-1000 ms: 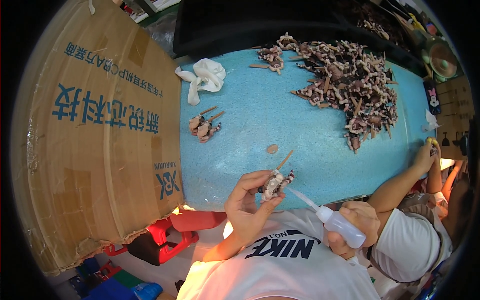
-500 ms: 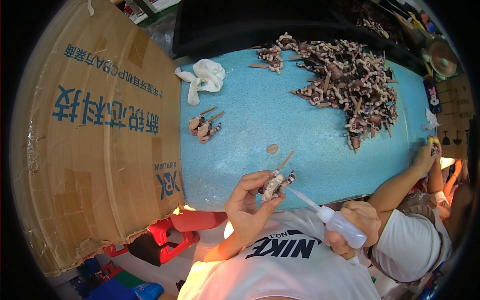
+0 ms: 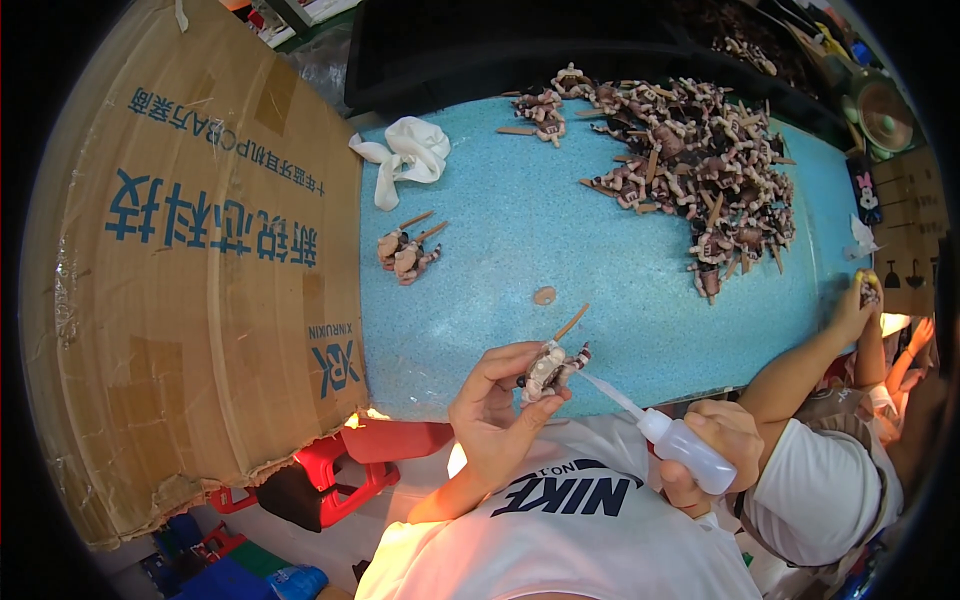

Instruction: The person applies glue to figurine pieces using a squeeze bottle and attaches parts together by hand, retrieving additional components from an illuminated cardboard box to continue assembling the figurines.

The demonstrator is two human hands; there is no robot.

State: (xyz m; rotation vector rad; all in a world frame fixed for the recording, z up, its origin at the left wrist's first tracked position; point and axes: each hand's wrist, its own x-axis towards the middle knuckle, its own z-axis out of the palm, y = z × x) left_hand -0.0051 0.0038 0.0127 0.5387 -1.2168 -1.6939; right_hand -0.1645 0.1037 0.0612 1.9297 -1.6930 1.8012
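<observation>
A small figurine (image 3: 544, 373), pale with dark parts and a thin brown stick rising from it, is pinched between the thumb and fingers of my left hand (image 3: 492, 402). My right hand (image 3: 731, 436) is wrapped round a translucent white squeeze bottle (image 3: 692, 456). Its long thin nozzle (image 3: 610, 394) slants up and left, the tip close to the figurine; whether they touch I cannot tell. Just beyond, on the blue work surface (image 3: 480, 240), lies a small tan oval piece (image 3: 544, 296). Two similar figurines with sticks (image 3: 407, 252) lie farther left.
At the far right spreads a large pile of figurines (image 3: 700, 165). A crumpled white cloth (image 3: 408, 160) lies far left, beside a tall cardboard box (image 3: 200, 270). Black trays (image 3: 520, 50) line the back. A co-worker's hands (image 3: 858, 305) hold an object at the right.
The squeeze bottle and my right hand have shifted very slightly to the right, so the nozzle tip is a little farther from the figurine. My left hand and the figurine look nearly unmoved.
</observation>
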